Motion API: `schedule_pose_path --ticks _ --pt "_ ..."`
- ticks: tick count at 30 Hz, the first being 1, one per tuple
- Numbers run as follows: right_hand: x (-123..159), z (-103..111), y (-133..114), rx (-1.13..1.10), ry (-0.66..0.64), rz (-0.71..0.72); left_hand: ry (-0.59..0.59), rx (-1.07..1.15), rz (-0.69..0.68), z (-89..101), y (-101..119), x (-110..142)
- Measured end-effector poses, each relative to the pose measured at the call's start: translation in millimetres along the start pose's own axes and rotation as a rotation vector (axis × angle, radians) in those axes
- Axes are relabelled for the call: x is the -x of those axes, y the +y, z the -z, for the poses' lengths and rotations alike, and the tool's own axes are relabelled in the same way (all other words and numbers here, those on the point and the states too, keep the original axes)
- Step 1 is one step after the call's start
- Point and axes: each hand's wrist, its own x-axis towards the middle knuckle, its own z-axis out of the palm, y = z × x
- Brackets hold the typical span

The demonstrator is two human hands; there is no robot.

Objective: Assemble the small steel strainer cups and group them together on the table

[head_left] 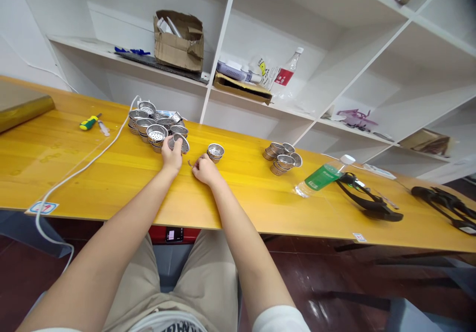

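Note:
My left hand is closed, thumb and fingers gripping a small perforated metal strainer basket, which tilts toward me. Right beside it stands a cluster of similar strainer baskets, stacked in piles. My right hand is pinched near the table surface. A thin curved metal piece sticks out from its fingertips; the rest of that piece is hidden. Just behind the right hand, a short stack of strainer baskets rests on the table.
Farther right on the yellow table are more stacked strainer baskets, a green-labelled bottle lying tilted, and black headgear. At left lie a screwdriver and a white cable. White shelves with a cardboard box stand behind.

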Motion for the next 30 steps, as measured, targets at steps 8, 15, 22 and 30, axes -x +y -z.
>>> schedule_pose_path --ticks 8,15,22,30 --pt "0.5 3.0 -8.1 0.083 -0.069 -0.021 -0.003 -0.006 0.005 0.1 1.3 1.0" --pt "2.2 3.0 -9.4 0.108 -0.078 -0.014 0.002 -0.018 0.018 0.2 1.8 1.9" --pt "1.0 0.6 -7.7 0.122 -0.072 -0.002 0.008 -0.009 0.023 0.0 3.0 2.4" --pt "2.4 0.4 -8.5 0.136 -0.080 -0.002 0.003 -0.013 0.023 0.4 2.8 2.3"
